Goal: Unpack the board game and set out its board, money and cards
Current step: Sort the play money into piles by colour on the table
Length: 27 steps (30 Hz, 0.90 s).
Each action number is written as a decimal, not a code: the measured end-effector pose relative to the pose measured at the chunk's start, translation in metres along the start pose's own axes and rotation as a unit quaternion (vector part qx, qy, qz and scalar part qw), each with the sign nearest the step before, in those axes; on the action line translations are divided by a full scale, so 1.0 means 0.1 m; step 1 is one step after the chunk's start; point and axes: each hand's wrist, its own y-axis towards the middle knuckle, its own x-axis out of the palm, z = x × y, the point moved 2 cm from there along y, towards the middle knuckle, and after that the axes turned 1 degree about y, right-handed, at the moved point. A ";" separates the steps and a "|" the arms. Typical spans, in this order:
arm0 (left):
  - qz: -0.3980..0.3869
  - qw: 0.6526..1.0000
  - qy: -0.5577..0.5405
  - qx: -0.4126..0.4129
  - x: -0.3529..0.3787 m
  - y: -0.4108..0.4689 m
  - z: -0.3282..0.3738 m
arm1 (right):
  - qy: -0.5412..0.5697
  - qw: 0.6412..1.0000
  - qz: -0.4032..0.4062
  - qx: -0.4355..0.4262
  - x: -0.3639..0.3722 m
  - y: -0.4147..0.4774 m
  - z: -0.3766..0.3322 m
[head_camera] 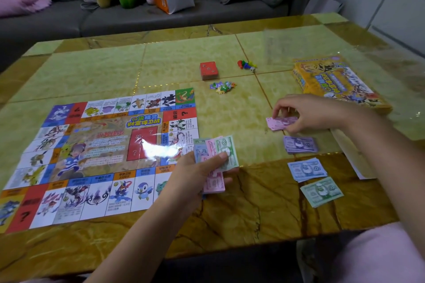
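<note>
Here, the board [103,156] is laid flat on the counter [230,225], at left. A mixed fan of notes [222,150] is pinched in the left grip [202,169]; a pink stack [278,123] is pinched at the counter by the right grip [305,112], near three sorted stacks [300,145]. Cards [208,71] are set further back. The loose fan could be dropped, or the stacks brushed askew by the forearm [381,147].
</note>
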 end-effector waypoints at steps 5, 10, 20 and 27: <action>0.002 1.000 0.000 0.000 -0.01 0.00 -0.01 | 0.000 1.000 -0.030 0.009 0.00 -0.03 0.00; -0.005 1.000 -0.002 0.006 -0.01 -0.02 0.02 | 0.053 0.998 -0.025 -0.002 0.01 -0.06 -0.07; -0.017 1.000 -0.014 0.008 -0.01 -0.06 0.05 | 0.036 0.996 -0.072 -0.030 0.08 -0.08 -0.22; -0.014 1.000 -0.010 0.006 0.00 -0.07 0.05 | 0.029 0.998 -0.046 -0.033 0.09 -0.06 -0.20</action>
